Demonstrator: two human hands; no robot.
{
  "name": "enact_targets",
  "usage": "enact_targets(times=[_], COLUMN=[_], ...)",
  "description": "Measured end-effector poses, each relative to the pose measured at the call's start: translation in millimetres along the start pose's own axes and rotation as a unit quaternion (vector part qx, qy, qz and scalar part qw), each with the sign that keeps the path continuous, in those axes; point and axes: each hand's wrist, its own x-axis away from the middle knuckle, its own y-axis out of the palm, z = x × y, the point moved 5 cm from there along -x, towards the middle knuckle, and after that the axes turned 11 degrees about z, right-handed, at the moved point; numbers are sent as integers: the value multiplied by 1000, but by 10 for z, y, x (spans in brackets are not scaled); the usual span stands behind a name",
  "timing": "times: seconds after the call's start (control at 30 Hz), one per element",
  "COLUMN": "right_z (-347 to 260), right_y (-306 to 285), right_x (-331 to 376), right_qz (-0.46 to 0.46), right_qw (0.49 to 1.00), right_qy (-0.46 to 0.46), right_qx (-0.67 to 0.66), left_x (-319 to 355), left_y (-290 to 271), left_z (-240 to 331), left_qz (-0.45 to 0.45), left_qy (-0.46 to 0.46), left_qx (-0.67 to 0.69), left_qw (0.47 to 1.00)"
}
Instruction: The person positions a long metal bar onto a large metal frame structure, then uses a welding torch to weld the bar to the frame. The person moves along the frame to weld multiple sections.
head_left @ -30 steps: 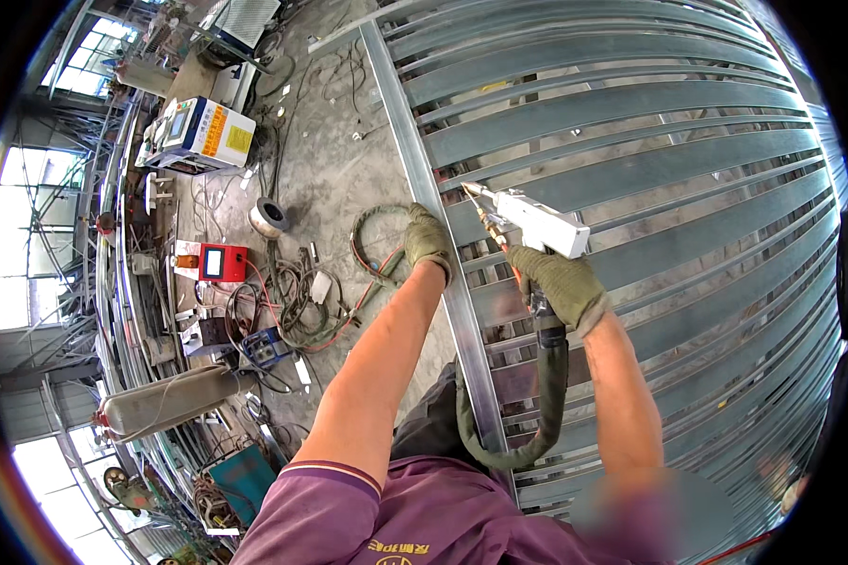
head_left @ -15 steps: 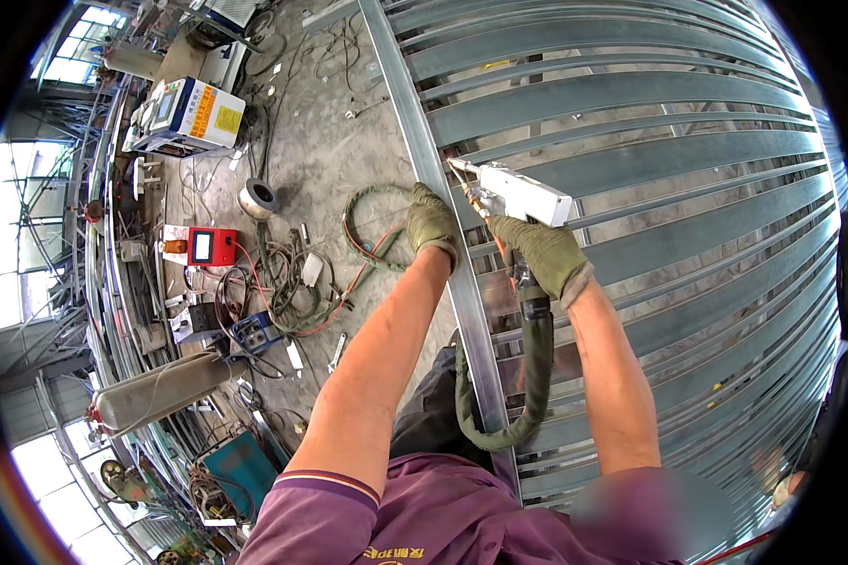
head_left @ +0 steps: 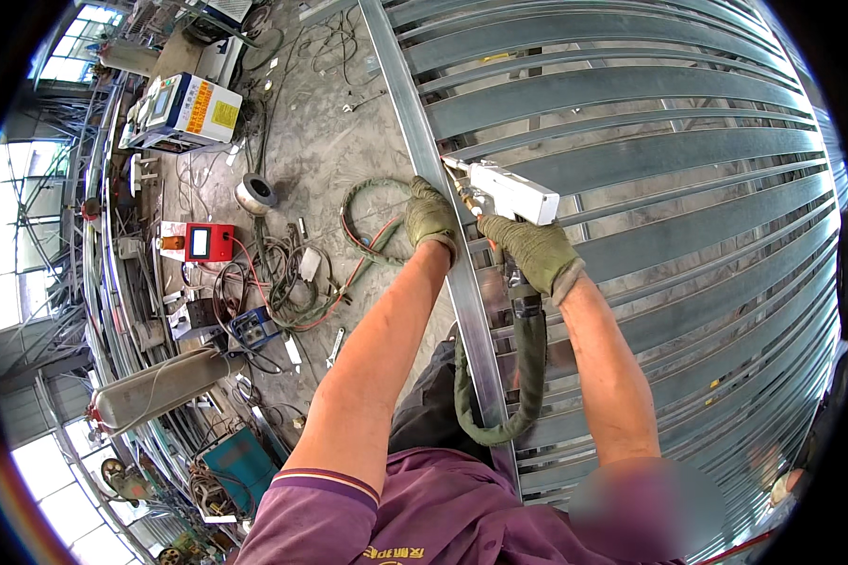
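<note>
In an olive work glove, my left hand [head_left: 431,217] is closed around the outer edge of a long galvanized steel rail [head_left: 476,325]. My right hand [head_left: 534,252], gloved the same way, grips the handle of a white welding gun [head_left: 513,191]. The gun's thin nozzle points up and left, close to the inner side of the rail where a slat [head_left: 537,139] meets it; whether it touches, I cannot tell. A thick green-sleeved hose [head_left: 534,377] hangs from the gun's handle and loops back under the rail.
Many parallel steel slats [head_left: 688,155] fill the right side. On the floor to the left are tangled cables [head_left: 287,282], a wire spool [head_left: 255,194], a red box with a screen [head_left: 209,243], a white machine [head_left: 193,113], a wrench [head_left: 335,347] and a gas cylinder [head_left: 160,384].
The welding gun and my right hand have shifted slightly left, bringing the nozzle closer to the rail. My left hand keeps its place on the rail.
</note>
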Motion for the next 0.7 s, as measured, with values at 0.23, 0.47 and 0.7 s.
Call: enact_targets(times=[0.23,0.47,0.7], right_z=[112,131,174], right_y=[29,29,12], right_x=[-81,-95,-106], right_qz=[-4,-11,-2], right_qw=[1000,1000,1000], right_qy=[0,-3,-13], right_qx=[3,2,1], left_x=[-162,-215,-106], left_y=[108,194,64], left_z=[-144,-172,-20], left_qz=[6,5,-3], left_qy=[9,89,51], left_qx=[-43,-126,-81], left_qw=[999,988,995])
